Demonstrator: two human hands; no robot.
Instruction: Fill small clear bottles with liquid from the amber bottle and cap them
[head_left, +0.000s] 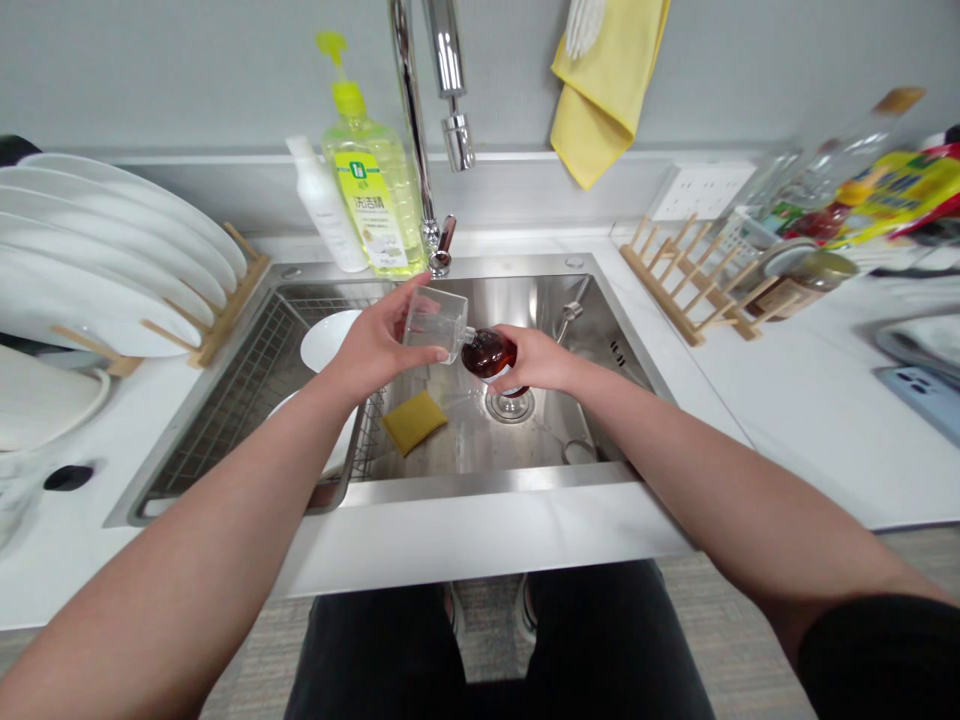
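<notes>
My left hand (382,340) grips a clear square container (435,322), tilted over the sink (465,430). Closed around a small dark reddish-brown bottle (487,352) with a pale label is my right hand (536,360). The bottle lies tipped to the left, its clear neck meeting the container's side or mouth; which one, I cannot tell. Below them, a yellow sponge (414,422) rests on the sink floor, left of the drain (510,407).
Left of the basin, a wire rack (262,345) holds white dishes (330,340). A faucet (459,140) and a dish soap bottle (375,190) stand behind. Plates (112,240) fill a wooden rack at left; another wooden rack (690,280) and jars are at right.
</notes>
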